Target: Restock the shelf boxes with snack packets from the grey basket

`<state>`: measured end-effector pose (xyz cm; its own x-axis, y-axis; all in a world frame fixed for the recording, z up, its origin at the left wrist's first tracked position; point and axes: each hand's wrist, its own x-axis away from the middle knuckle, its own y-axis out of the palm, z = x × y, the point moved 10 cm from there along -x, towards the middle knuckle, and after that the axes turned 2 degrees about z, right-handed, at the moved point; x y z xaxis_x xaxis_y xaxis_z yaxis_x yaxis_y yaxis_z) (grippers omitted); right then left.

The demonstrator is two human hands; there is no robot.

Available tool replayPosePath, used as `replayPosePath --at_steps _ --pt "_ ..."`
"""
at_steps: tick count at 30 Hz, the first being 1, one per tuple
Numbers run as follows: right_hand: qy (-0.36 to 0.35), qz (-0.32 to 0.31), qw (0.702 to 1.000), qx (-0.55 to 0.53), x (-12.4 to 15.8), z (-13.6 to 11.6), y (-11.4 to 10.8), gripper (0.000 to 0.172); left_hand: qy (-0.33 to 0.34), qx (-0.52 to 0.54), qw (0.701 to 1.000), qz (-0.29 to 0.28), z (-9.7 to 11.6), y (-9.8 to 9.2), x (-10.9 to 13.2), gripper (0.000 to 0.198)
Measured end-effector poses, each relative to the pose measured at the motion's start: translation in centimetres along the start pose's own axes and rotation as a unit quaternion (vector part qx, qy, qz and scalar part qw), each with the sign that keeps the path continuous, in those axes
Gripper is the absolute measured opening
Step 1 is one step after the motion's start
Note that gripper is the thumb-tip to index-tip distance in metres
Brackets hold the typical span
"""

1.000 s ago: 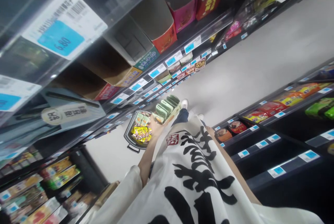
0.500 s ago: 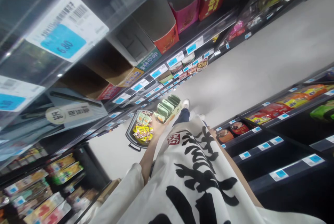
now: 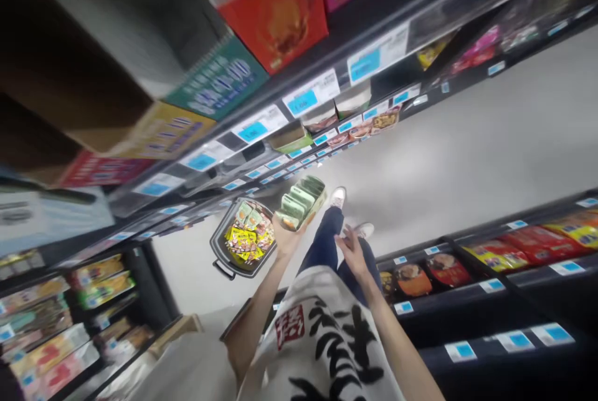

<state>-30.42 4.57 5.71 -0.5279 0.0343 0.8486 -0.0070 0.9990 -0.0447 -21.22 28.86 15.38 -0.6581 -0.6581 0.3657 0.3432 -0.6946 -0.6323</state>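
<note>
My left hand (image 3: 288, 236) is closed around the near end of an open carton of green packets (image 3: 301, 200), held out in front of me. Several pale-green packets stand in a row in it. Left of that hand, a dark shopping basket (image 3: 218, 240) on the floor holds yellow packets (image 3: 243, 241) and other small packs. My right hand (image 3: 352, 251) hangs in front of my legs, its fingers apart and nothing visible in them.
Shelving with a row of opened cardboard boxes (image 3: 284, 12) and price tags (image 3: 303, 101) rises close on my left. On the right, a low black shelf carries bowl packs (image 3: 413, 279) and red packets (image 3: 527, 244). The pale aisle floor (image 3: 443, 158) runs between.
My right hand has come from beside the right shelf to in front of my legs. The view has shifted nearer the left shelf boxes. The left hand still grips the carton.
</note>
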Motion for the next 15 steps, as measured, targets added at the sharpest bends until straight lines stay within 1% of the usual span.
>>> replayPosePath --at_steps 1,2,4,6,8,10,12,13,15 --pt "0.009 -0.03 0.998 -0.054 -1.7 0.1 1.7 0.088 0.011 0.017 1.0 0.007 -1.6 1.5 -0.3 0.072" --pt "0.018 -0.057 0.995 -0.082 -3.3 0.1 3.4 0.096 0.023 0.037 0.999 0.016 -3.3 3.1 -0.5 0.075" --pt "0.003 -0.082 0.99 -0.116 -6.8 -0.7 5.8 0.106 0.047 0.077 0.995 0.038 -6.5 6.3 -0.9 0.078" --pt "-0.062 -0.087 0.986 -0.124 -10.3 -2.5 7.0 0.112 0.063 0.107 0.99 0.066 -9.1 9.4 -1.3 0.078" --pt "-0.135 -0.064 0.986 -0.079 -13.4 -4.2 7.1 0.11 0.066 0.133 0.984 0.098 -10.6 12.2 -1.9 0.072" --pt "-0.192 -0.041 0.981 -0.004 -16.0 -5.7 6.7 0.103 0.053 0.173 0.978 0.108 -11.1 14.9 -2.9 0.063" --pt "-0.236 -0.041 0.969 0.054 -18.0 -7.1 6.5 0.096 0.045 0.208 0.973 0.094 -10.6 17.4 -4.3 0.055" --pt "-0.254 -0.047 0.963 0.071 -18.8 -7.8 6.5 0.094 0.046 0.214 0.971 0.096 -10.3 18.2 -5.1 0.055" --pt "-0.283 -0.061 0.953 0.088 -20.3 -9.4 6.7 0.091 0.056 0.191 0.974 0.109 -9.5 19.1 -6.6 0.057"
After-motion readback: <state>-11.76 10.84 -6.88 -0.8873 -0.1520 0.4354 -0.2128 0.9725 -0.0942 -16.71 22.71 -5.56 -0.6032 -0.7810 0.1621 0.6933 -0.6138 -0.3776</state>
